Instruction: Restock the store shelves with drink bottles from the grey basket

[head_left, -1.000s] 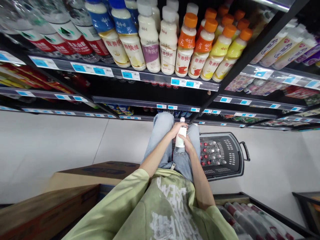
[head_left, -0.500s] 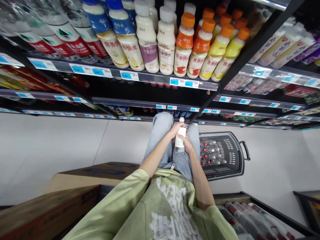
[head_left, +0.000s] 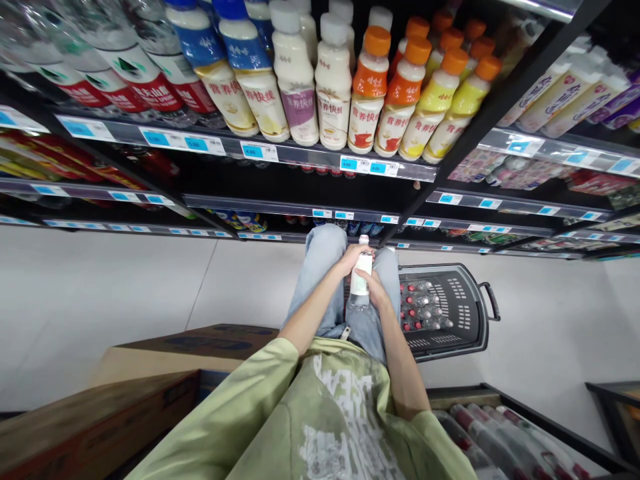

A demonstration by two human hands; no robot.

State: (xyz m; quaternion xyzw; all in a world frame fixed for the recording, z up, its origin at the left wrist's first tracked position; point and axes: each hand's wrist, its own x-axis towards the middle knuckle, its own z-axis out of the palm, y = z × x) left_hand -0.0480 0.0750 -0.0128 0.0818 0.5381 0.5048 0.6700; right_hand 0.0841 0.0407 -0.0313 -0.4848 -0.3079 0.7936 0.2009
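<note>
A clear plastic bottle (head_left: 361, 283) with a white label and a pale cap stands over my lap, between my knees, its cap end pointing toward the shelves. My left hand (head_left: 354, 257) is wrapped round its upper part, just below the cap. Lower down, my right hand (head_left: 375, 287) grips the bottle from the right side, thumb across the label. The fingers behind the bottle are hidden. To the right of my knees, a dark grey shopping basket (head_left: 463, 313) on the floor holds several small clear bottles (head_left: 423, 310) with red or white caps.
Ahead rise black shelves with price tags (head_left: 259, 151), bearing several milk-drink bottles (head_left: 333, 87) and large water bottles (head_left: 150, 83). Cardboard boxes (head_left: 115, 407) lie behind me to the left. At lower right is a rack of bottles (head_left: 505, 433). Pale floor tiles (head_left: 250, 280) lie around me.
</note>
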